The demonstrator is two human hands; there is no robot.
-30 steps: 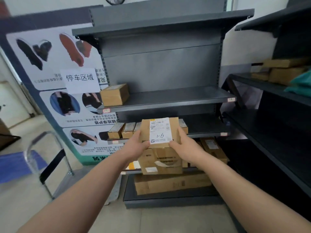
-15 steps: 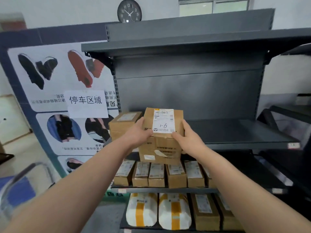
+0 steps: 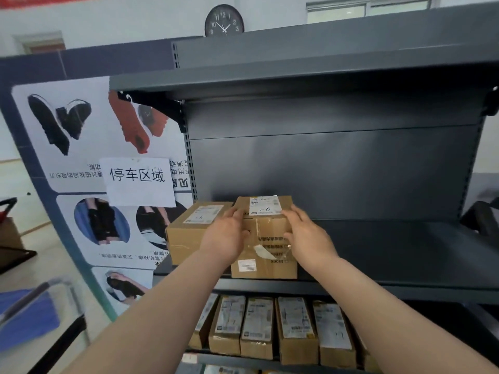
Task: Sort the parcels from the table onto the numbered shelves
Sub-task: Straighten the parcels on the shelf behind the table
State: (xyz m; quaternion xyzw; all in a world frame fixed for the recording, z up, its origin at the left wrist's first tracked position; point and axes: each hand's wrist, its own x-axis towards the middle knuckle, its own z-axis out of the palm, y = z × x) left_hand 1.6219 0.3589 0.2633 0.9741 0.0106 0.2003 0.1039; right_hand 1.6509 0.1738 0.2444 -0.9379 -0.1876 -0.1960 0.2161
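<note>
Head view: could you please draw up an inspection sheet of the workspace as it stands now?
Surface: dark grey metal shelf, parcels at its left end.
Job's things: parcel marked 9-1 at the front edge, beside another parcel on its left; row of parcels on the level below.
Clutter: nothing seen.
Grips: left hand and right hand hold the 9-1 parcel by its sides.
Cables: nothing seen.
Surroundings: wall clock above; shoe poster with a paper sign at left.

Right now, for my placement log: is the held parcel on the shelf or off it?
On it: the parcel sits flat on the shelf; left hand and right hand grip it.
</note>
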